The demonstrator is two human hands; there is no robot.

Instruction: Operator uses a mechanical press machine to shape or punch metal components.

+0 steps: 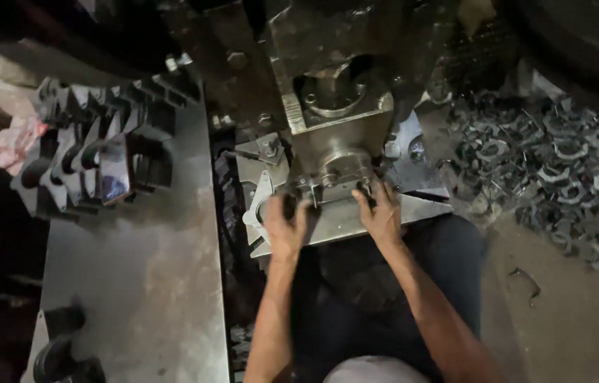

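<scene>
Both hands are at the press bed [413, 209], seating a dark metal piece [289, 206] under the ram [338, 167]. The left hand [287, 230] has its fingers curled onto that piece; the right hand [382, 216] lies with fingers spread, pressing beside the die. Both forearms reach straight forward. Next, I'd judge, the hands need to come clear.

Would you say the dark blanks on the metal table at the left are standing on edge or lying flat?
On edge: the dark blanks stand upright in packed rows, leaning on each other, on the metal table.
</scene>
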